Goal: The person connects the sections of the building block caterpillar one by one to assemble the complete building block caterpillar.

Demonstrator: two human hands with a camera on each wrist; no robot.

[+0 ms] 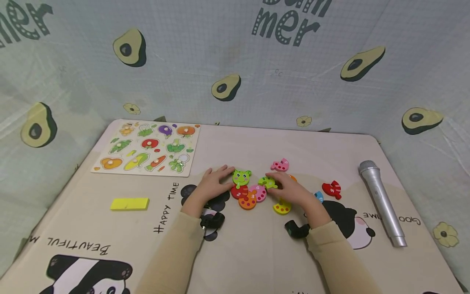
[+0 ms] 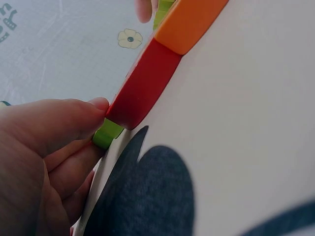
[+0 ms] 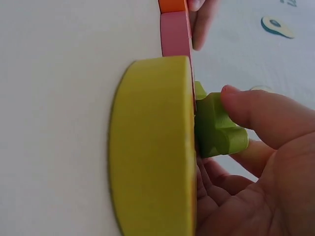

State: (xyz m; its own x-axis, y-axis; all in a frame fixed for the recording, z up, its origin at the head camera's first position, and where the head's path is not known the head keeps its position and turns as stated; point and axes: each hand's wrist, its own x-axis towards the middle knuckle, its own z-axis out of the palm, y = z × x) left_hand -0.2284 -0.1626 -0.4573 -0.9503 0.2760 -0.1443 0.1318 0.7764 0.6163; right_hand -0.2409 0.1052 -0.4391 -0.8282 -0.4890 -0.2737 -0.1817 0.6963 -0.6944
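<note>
In the head view a green smiling caterpillar-head piece (image 1: pixel 241 178) joins a curved row of wooden puzzle pieces: a red one (image 1: pixel 239 192), an orange one (image 1: pixel 247 201) and a pink one (image 1: pixel 258 192). My left hand (image 1: pixel 213 185) rests against the left end of this row, its thumb (image 2: pixel 91 115) at the red piece and its fingers beside the green head. My right hand (image 1: pixel 291 190) pinches a green puzzle piece (image 3: pixel 219 125) between thumb and fingers, just right of the pink piece. A yellow spotted piece (image 1: pixel 282 207) lies below the right hand.
Loose pink (image 1: pixel 280 165), red (image 1: pixel 332 190) and blue (image 1: pixel 319 196) pieces lie around the right hand, with an orange piece (image 1: pixel 292 178) partly hidden behind it. A silver microphone (image 1: pixel 383 204) lies at right. A vegetable puzzle board (image 1: pixel 176 170) and a yellow block (image 1: pixel 129 204) are at left.
</note>
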